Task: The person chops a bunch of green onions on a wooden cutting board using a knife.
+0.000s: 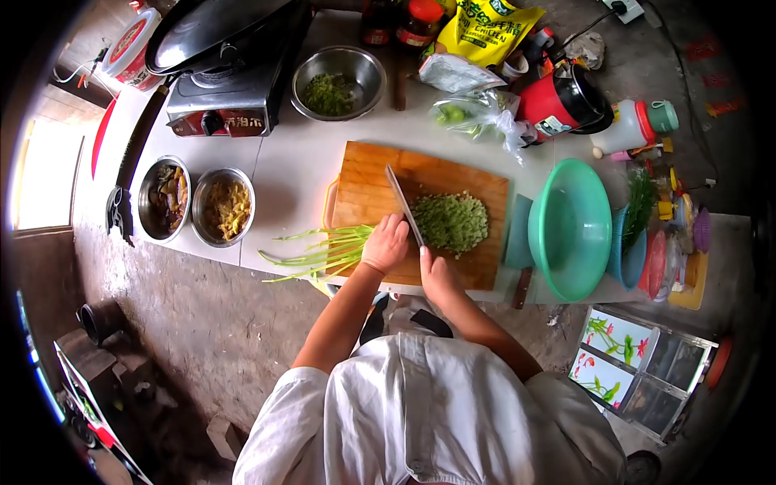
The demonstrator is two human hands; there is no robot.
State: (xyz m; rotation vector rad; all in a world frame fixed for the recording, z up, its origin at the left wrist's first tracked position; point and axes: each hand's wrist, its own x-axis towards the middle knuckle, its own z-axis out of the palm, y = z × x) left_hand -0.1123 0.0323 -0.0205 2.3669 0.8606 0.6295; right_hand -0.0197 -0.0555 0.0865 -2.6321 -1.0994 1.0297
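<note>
On the wooden cutting board (368, 174), my left hand (386, 242) is closed over a bunch of long, thin green stalks (335, 249), whose loose ends stick out to the left past the board. My right hand (440, 279) grips the handle of a kitchen knife (403, 204). Its blade stands on edge, close beside my left fingers, with the tip pointing away from me. To the right of the blade lies a heap of finely chopped green pieces (454, 224). The stalk ends under my left fingers are hidden.
Two metal bowls of ingredients (189, 212) (254, 212) stand left. Farther back are a gas stove (218, 105) with a wok (218, 40) and a steel bowl (373, 77) of chopped greens. A green basin (598, 230) stands right; a red kettle (550, 105) and seasonings line the back.
</note>
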